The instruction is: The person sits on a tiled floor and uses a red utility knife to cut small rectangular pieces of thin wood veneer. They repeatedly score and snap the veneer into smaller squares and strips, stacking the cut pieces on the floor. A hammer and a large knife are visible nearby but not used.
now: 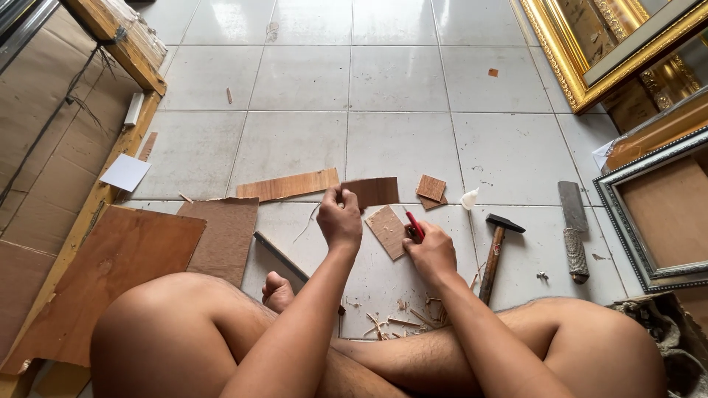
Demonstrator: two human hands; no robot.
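Thin plywood piece (376,191) pinched in left hand (339,221); right hand (431,254) closed on seemingly a red cutter (414,223).

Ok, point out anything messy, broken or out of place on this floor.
Wood splinters lie scattered on the tiles just in front of the crossed legs, below the right hand holding a red tool. A whitish blob sits on the tile near the hammer. Nothing looks broken.

A thin brown plywood piece (374,191) is held up just above the hammer's (495,250) left; a red-handled cutter (414,223) — tilted — sits nearer the hammer
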